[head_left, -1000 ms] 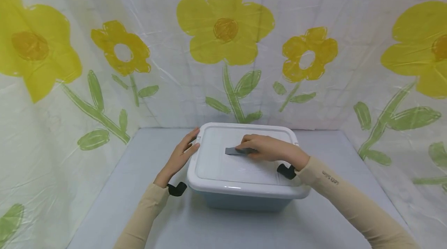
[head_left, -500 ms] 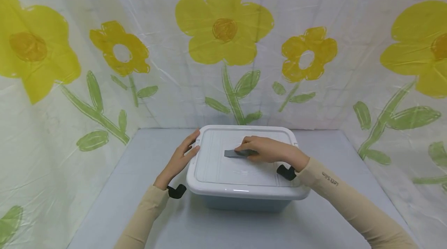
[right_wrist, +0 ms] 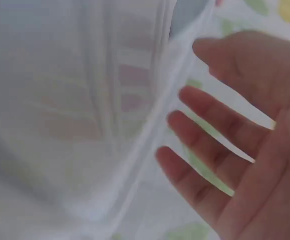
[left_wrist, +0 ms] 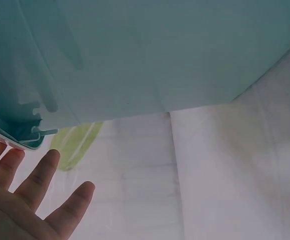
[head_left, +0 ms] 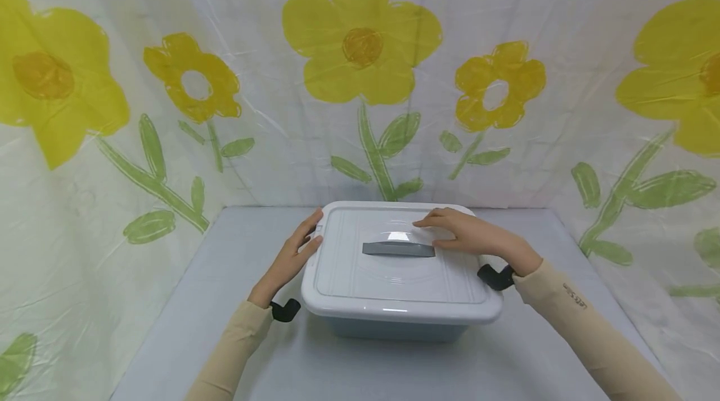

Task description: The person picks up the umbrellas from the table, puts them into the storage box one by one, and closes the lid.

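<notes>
A blue-green plastic storage box [head_left: 394, 329] stands on the table, covered by a white lid [head_left: 349, 279] with a grey handle [head_left: 398, 250] across its middle. At the lid's left edge, my left hand [head_left: 287, 263] rests with fingers extended; in the left wrist view its fingertips touch the rim from outside, beside the box wall [left_wrist: 149, 55]. Over the right part of the lid hovers my right hand [head_left: 469, 235], fingers loosely spread and off the handle. The right wrist view has that hand [right_wrist: 234, 135] holding nothing above the blurred lid [right_wrist: 55, 110]. What the box contains is hidden.
A pale grey table [head_left: 253, 351] extends around the box. White sheeting [head_left: 270, 157] printed with yellow flowers encloses the table at the back and both sides. Black wrist mounts [head_left: 285, 310] sit on both arms.
My right hand has let go of the lid's grey handle and moved to the right, its fingers opening. The lid's far edge has come down slightly. My left hand stays at the left edge.
</notes>
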`<state>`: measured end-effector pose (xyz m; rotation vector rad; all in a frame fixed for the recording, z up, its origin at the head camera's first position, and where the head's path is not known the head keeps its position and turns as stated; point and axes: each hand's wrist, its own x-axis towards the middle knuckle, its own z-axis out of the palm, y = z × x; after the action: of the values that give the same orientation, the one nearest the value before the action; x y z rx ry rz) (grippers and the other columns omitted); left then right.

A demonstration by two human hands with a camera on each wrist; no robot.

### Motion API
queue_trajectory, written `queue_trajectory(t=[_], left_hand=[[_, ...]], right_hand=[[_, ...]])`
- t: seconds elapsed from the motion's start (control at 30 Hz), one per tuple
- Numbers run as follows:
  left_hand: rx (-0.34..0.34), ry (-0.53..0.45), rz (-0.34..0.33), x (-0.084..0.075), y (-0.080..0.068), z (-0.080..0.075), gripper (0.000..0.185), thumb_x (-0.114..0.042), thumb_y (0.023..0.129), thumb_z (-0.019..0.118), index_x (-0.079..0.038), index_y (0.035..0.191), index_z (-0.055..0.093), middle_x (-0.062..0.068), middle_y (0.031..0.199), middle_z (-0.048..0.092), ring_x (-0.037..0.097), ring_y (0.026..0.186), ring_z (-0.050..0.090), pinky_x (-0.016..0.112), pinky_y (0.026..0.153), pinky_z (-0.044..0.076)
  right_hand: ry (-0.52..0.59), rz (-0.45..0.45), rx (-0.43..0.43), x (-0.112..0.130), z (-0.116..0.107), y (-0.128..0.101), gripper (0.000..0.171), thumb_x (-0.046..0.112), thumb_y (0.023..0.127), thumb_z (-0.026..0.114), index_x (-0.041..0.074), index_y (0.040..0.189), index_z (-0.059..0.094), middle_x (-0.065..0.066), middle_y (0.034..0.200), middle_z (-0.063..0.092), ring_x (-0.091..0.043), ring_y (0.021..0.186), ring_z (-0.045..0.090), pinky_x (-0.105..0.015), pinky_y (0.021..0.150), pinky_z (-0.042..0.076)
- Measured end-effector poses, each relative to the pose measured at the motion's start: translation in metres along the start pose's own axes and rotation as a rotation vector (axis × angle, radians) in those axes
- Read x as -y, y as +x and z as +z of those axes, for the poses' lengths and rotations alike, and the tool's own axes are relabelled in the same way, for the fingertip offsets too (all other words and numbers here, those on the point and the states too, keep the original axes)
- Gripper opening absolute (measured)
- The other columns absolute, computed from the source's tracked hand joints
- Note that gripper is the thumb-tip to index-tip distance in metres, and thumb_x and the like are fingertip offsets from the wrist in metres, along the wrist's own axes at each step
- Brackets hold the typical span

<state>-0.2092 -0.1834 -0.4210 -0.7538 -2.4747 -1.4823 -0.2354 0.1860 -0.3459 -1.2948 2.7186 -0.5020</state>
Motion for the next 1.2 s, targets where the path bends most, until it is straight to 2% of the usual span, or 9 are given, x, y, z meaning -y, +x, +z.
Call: queue_trajectory(t=[0.13,0.37,0.4,0.6,0.8,0.97,1.2], left_hand=[[0.001,0.004,-0.004,-0.001,0.0,0.0,0.052,-0.008,0.097,0.045,-0.003,0.145,0.026,0.019,0.151,0.021,0.04,0.133,0.032,0.062,0.102,0.027],[-0.016,-0.008,-0.003,0.04,0.001,0.007,0.053,-0.022,0.098,0.045,-0.024,0.148,0.025,-0.003,0.154,0.02,0.029,0.135,0.031,0.061,0.103,0.026],[-0.013,-0.011,-0.001,0.041,0.0,0.007,0.053,-0.021,0.099,0.045,-0.024,0.148,0.024,-0.003,0.154,0.019,0.03,0.136,0.031,0.061,0.103,0.026],[0.007,-0.021,0.018,0.035,-0.001,0.006,0.053,-0.01,0.099,0.042,-0.013,0.148,0.022,0.008,0.155,0.016,0.036,0.135,0.029,0.062,0.103,0.025],[0.029,-0.039,0.033,0.01,-0.005,0.003,0.052,-0.004,0.098,0.039,0.0,0.146,0.02,0.02,0.153,0.014,0.041,0.133,0.029,0.058,0.102,0.03],[0.039,-0.038,0.025,0.005,-0.007,0.003,0.051,-0.004,0.099,0.036,0.0,0.147,0.017,0.02,0.153,0.012,0.04,0.134,0.028,0.056,0.103,0.031],[0.049,-0.047,0.018,0.011,-0.009,0.005,0.051,-0.007,0.1,0.034,-0.003,0.148,0.014,0.016,0.154,0.011,0.036,0.137,0.024,0.057,0.105,0.025]], right_hand=[[0.042,0.063,-0.043,-0.012,-0.006,-0.015,0.045,0.015,0.089,0.063,0.008,0.132,0.052,-0.014,0.13,0.05,-0.034,0.122,0.044,-0.052,0.098,0.037],[0.059,0.123,-0.103,-0.028,-0.003,-0.035,0.043,0.017,0.089,0.062,0.007,0.13,0.053,-0.014,0.13,0.05,-0.036,0.122,0.043,-0.055,0.098,0.035],[0.056,0.122,-0.114,-0.031,-0.001,-0.038,0.043,0.017,0.089,0.063,0.006,0.129,0.054,-0.015,0.13,0.05,-0.036,0.122,0.042,-0.056,0.098,0.035],[0.089,0.129,-0.15,-0.047,0.02,-0.052,0.045,0.022,0.093,0.058,0.006,0.134,0.049,-0.019,0.142,0.037,-0.041,0.132,0.029,-0.059,0.102,0.028],[0.153,0.202,-0.18,-0.052,0.042,-0.059,0.05,0.03,0.099,0.043,0.014,0.145,0.032,-0.012,0.154,0.015,-0.035,0.141,0.01,-0.061,0.105,0.018],[0.203,0.231,-0.243,-0.053,0.053,-0.06,0.048,0.028,0.101,0.039,0.018,0.146,0.029,-0.007,0.156,0.01,-0.031,0.143,0.004,-0.062,0.106,0.013],[0.258,0.228,-0.284,-0.053,0.059,-0.063,0.047,0.025,0.101,0.038,0.017,0.147,0.029,-0.008,0.156,0.011,-0.033,0.142,0.004,-0.062,0.106,0.012]])
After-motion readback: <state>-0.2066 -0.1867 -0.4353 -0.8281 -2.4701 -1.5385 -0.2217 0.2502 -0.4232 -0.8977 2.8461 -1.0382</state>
